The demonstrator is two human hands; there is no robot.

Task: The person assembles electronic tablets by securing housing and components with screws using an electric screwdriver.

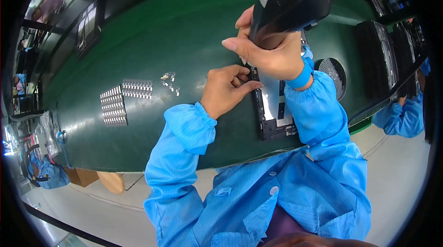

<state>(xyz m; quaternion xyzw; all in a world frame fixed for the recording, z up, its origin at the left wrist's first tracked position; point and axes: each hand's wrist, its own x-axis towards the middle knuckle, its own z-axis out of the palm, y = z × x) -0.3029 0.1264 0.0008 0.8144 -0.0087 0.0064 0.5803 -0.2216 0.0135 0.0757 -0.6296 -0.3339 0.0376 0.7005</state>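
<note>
**Two hands working at a dark flat frame on a green desk**

A flat, black-edged frame with a silvery inner face (269, 104) is lying on the green desk (184, 35), in front of the person and running lengthwise away from them. The left hand (227, 89) is bending its fingers at the frame's left edge, thumb tip touching it and standing a little apart from the forefinger; whether it is pinching a small part cannot be told. The right hand (273, 55) is closing around the lower end of a bulky black device (293, 5), whose tip is hiding from view. A blue wristband (301, 77) is circling the right wrist, and the right sleeve (318, 108) is covering part of the frame.

To the left, loose small parts (170, 83) are lying scattered near two gridded sheets of small pieces, one (137, 89) lying just beside the other (113, 106); any print on them is showing too small to read. Right of the forearm, a round dark dish (343, 81) is holding many tiny bits. Farther right, dark frames (385, 58) are standing close together, and a co-worker's blue sleeve (402, 120) is showing beyond the desk.
</note>
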